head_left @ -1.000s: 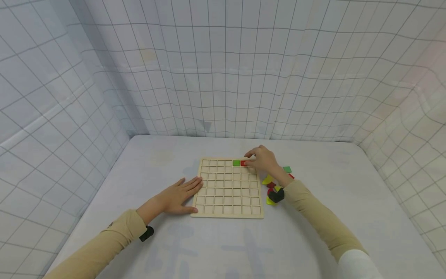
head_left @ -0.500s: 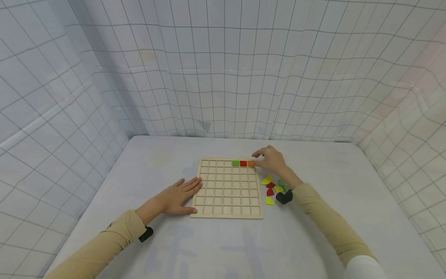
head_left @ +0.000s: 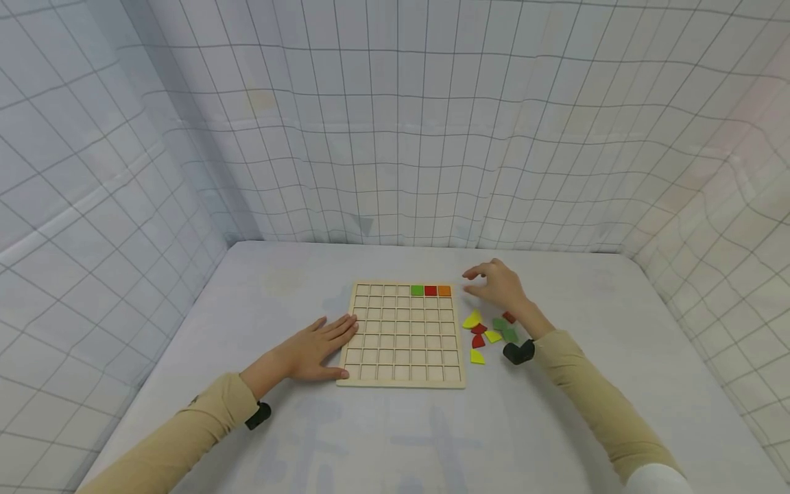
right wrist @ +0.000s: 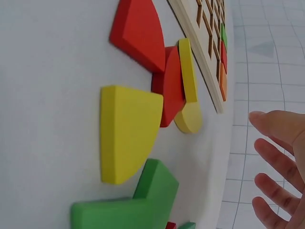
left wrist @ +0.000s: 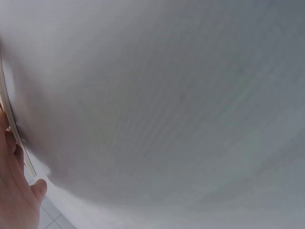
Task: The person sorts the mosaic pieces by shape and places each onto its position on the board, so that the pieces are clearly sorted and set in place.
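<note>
A wooden grid board [head_left: 401, 336] lies flat on the table. In its far row, toward the right corner, sit a green square tile [head_left: 417, 291], a red square tile [head_left: 431, 291] and an orange square tile [head_left: 444, 291]. My left hand [head_left: 317, 348] rests with straight, spread fingers on the board's left edge. Just beyond the board's far right corner hovers my right hand [head_left: 497, 285], its fingers loosely bent and nothing between them. In the right wrist view that hand's fingertips [right wrist: 257, 117] stand apart from the thumb.
Right of the board lie loose pieces: a yellow quarter-round piece [right wrist: 128, 133], a red quarter-round piece [right wrist: 138, 36], green pieces [right wrist: 157, 191] and several others, some overlapping. A white cloth wall with grid lines [head_left: 395, 137] encloses the table [head_left: 395, 439] at the back and sides.
The orange tile now shows in the far right cell of the board. My right hand has let go and drawn away to the right, uncovering loose pieces. My left hand has stayed put.
</note>
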Demonstrator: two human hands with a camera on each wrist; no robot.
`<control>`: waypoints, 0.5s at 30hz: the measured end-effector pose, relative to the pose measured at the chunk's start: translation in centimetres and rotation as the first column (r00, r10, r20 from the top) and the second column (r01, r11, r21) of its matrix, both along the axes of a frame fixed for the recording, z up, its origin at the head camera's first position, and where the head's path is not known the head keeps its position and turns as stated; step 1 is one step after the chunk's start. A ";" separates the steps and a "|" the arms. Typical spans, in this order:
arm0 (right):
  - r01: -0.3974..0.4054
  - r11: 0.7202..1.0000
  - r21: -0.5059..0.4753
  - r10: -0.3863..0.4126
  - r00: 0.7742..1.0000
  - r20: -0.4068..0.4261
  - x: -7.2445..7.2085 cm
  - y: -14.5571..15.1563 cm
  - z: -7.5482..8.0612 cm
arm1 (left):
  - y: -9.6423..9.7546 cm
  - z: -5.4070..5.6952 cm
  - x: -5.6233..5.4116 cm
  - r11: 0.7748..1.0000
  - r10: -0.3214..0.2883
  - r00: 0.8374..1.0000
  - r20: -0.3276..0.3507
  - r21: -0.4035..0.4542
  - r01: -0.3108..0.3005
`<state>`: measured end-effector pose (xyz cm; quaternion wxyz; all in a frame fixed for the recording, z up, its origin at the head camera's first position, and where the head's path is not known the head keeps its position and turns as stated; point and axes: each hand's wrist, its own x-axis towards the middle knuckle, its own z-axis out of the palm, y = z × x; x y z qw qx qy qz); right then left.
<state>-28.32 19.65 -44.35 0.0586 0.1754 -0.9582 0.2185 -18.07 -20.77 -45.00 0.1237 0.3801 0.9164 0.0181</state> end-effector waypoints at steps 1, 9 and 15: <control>0.004 1.000 -0.001 -0.004 1.000 0.003 0.0 0.2 0.0 | 0.0 0.0 0.0 1.000 0.000 1.000 0.000 -0.001 0.000; 0.013 1.000 -0.007 -0.013 1.000 -0.008 0.5 2.3 -0.3 | 0.0 0.1 0.0 1.000 -0.011 1.000 -0.010 -0.006 0.011; 0.036 0.999 0.007 -0.036 0.999 0.025 1.0 3.6 -0.4 | 0.0 0.2 0.0 1.000 -0.005 1.000 -0.002 -0.009 0.005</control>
